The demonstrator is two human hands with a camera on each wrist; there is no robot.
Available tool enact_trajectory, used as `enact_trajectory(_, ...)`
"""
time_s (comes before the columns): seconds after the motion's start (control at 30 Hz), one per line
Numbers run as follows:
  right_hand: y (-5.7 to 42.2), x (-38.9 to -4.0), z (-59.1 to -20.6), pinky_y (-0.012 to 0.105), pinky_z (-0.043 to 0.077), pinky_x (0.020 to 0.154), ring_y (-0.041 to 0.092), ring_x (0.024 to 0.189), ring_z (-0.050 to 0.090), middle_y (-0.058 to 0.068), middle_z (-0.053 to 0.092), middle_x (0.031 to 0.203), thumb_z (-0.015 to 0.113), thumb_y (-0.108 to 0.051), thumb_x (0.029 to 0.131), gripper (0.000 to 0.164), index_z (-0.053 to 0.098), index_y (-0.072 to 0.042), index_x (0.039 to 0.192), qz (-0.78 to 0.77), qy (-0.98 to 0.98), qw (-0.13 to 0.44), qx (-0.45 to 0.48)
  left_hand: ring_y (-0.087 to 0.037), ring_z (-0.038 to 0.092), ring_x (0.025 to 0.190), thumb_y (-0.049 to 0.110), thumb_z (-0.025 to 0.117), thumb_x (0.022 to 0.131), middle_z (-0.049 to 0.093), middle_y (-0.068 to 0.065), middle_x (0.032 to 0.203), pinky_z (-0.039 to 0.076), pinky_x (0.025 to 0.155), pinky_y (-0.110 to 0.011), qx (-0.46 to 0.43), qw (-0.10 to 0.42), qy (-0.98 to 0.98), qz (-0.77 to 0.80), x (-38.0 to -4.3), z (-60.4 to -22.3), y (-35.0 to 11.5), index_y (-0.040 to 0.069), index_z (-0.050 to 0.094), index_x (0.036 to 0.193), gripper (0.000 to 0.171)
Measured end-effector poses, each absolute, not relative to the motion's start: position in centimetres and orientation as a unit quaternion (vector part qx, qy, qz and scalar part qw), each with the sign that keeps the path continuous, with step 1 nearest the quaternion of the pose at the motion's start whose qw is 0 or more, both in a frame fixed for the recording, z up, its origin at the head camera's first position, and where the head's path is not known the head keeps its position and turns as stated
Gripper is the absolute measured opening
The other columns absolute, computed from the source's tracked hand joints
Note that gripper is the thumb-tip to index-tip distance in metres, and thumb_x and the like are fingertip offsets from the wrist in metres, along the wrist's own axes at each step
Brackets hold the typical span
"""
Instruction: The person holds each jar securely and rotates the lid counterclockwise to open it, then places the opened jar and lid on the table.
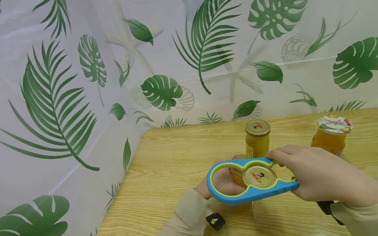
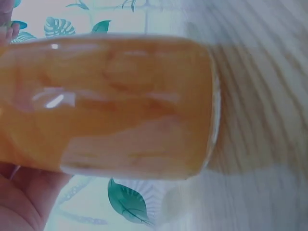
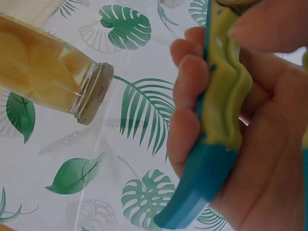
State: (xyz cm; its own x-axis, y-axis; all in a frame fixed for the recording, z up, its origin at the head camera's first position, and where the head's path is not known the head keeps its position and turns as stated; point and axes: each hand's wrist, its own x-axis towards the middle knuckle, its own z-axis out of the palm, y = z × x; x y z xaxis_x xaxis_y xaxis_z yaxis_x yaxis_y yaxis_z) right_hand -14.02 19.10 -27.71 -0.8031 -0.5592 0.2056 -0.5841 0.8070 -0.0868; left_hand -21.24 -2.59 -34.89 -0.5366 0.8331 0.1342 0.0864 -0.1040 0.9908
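Our right fingers [image 3: 192,79] curled round blue-and-yellow plastic opener [image 1: 262,194], left fingers [image 1: 224,184] round orange-filled glass jar [image 2: 130,106], gold lid [image 1: 260,176], red lettering unclear

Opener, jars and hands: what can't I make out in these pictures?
Left wrist: held jar, top cut off by left edge.
Right wrist: opener, far end cut off by top edge.
Head: left hand, partly hidden behind opener.
Head: rear jar, label print too small.
Head: right jar, lower part partly behind right hand.
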Motion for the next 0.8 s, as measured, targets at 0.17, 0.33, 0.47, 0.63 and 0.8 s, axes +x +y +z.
enact_trajectory(0.17,19.1,-14.1,-27.8,0.024,0.041,0.050,0.007,0.064,0.045,-0.004,0.056,0.096,0.077,-0.006,0.052,0.059,0.057,-0.014,0.106,0.077,-0.947,0.084,0.300,-0.004,0.053,0.078,0.006,0.072,0.071,0.062,-0.007,0.089,0.044,0.069,-0.016,0.395,-0.020,0.800,0.452,-22.0,-35.4,-3.1,0.003,0.059,0.100,0.032)
enact_trajectory(0.33,19.0,-14.1,-27.8,0.024,0.041,0.051,0.007,0.064,0.045,-0.004,0.056,0.095,0.077,-0.006,0.052,0.058,0.057,-0.014,0.106,0.076,-0.945,0.091,0.305,-0.007,0.054,0.074,0.005,0.059,0.083,0.062,-0.003,0.084,0.045,0.067,-0.019,0.281,-0.029,0.835,0.473,-23.1,-36.0,-3.6,0.005,0.060,0.096,0.013)
enact_trajectory(0.47,19.0,-14.1,-27.9,0.024,0.041,0.051,0.007,0.065,0.045,-0.005,0.056,0.095,0.076,-0.006,0.052,0.057,0.057,-0.013,0.105,0.074,-0.943,0.097,0.310,-0.009,0.058,0.079,0.011,0.070,0.075,0.063,-0.002,0.089,0.047,0.071,-0.023,0.260,-0.046,0.835,0.484,-23.9,-36.2,-4.4,0.007,0.058,0.102,0.029)
enact_trajectory(0.63,19.0,-14.2,-28.0,0.025,0.041,0.051,0.007,0.065,0.045,-0.004,0.056,0.095,0.077,-0.006,0.052,0.057,0.057,-0.013,0.106,0.075,-0.944,0.094,0.307,-0.012,0.058,0.080,0.020,0.078,0.066,0.062,-0.001,0.091,0.047,0.070,-0.025,0.215,-0.057,0.847,0.483,-24.7,-36.3,-5.3,0.009,0.057,0.104,0.045)
enact_trajectory(0.8,19.0,-14.4,-28.1,0.025,0.042,0.052,0.008,0.066,0.046,-0.003,0.057,0.097,0.076,-0.005,0.053,0.058,0.057,-0.012,0.107,0.079,-0.945,0.088,0.304,-0.016,0.057,0.087,0.024,0.080,0.063,0.061,-0.002,0.098,0.047,0.074,-0.028,0.157,-0.051,0.852,0.496,-25.1,-36.0,-6.1,0.009,0.054,0.110,0.056)
